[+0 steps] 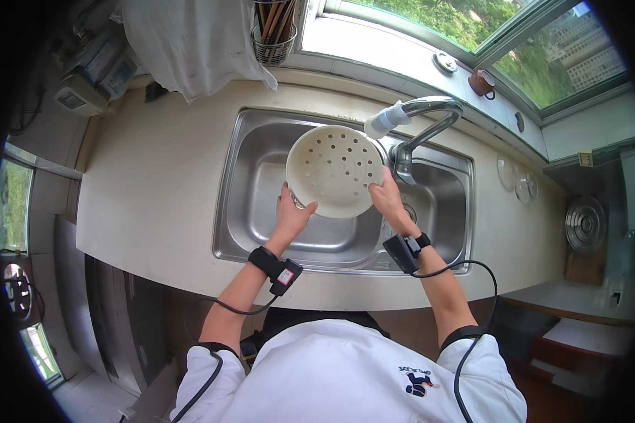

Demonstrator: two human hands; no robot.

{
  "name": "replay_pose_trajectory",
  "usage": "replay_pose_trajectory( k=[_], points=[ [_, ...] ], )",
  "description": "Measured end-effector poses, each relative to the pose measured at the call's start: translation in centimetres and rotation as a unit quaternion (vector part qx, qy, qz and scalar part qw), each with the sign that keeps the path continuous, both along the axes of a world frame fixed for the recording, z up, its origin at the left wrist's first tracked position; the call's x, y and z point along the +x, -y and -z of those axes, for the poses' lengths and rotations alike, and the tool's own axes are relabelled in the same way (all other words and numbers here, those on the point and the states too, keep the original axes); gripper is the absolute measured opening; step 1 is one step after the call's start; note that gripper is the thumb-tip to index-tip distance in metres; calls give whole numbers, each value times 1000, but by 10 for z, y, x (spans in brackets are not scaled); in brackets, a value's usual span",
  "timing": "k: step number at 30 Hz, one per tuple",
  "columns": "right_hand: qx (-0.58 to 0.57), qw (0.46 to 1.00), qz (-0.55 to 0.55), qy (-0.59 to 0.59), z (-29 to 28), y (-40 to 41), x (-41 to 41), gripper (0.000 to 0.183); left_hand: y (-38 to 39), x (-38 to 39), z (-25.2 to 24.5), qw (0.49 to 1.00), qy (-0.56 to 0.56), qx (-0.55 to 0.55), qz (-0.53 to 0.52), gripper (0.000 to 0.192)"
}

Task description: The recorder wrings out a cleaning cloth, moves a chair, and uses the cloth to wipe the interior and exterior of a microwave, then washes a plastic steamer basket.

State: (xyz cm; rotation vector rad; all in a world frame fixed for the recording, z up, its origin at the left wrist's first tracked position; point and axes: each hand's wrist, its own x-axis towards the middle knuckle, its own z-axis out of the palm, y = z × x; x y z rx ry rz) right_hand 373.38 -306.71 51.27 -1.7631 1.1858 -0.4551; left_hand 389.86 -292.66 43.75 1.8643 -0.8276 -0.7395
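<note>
A round cream colander (330,177) with holes in its base is held over the double stainless steel sink (275,240). My left hand (292,211) grips its lower left rim, thumb over the edge. At its right rim, my right hand (387,195) has a thumb on the inner side; the fingers beneath are hidden. The colander covers part of the larger left basin and the divider. Just above its upper right edge hangs the end of the chrome faucet (436,106), fitted with a whitish-blue spout piece (385,121). No running water is visible.
Behind the sink a wire basket (275,45) holds chopsticks. A white cloth (190,47) drapes at the back left. On the sill stand a brown mug (481,83) and a small white lid (445,62). A round metal lid (586,224) leans at the right.
</note>
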Motion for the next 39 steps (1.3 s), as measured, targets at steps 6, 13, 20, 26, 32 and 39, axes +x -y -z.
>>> replay_pose_trajectory(
  k=[6, 13, 20, 26, 32, 39],
  points=[
    [136, 983, 106, 55, -22, -14, -15, 54, 14, -19, -15, 926, 109, -34, 359, 59],
    [171, 978, 0, 118, -23, -46, -32, 76, 59, -66, -6, 943, 221, 176, 178, 86],
    [279, 942, 82, 170, -10, -65, -44, 75, 79, -84, -32, 912, 219, 97, 332, 72],
    [318, 922, 73, 206, -26, -30, -61, 72, 62, -67, -80, 743, 236, 127, 614, 46],
    [260, 946, 55, 185, -37, -17, -48, 79, 51, -42, -73, 830, 338, 168, 410, 55],
    [240, 966, 22, 97, -61, 28, -29, 62, 33, -29, -96, 853, 234, 58, 462, 56]
  ],
)
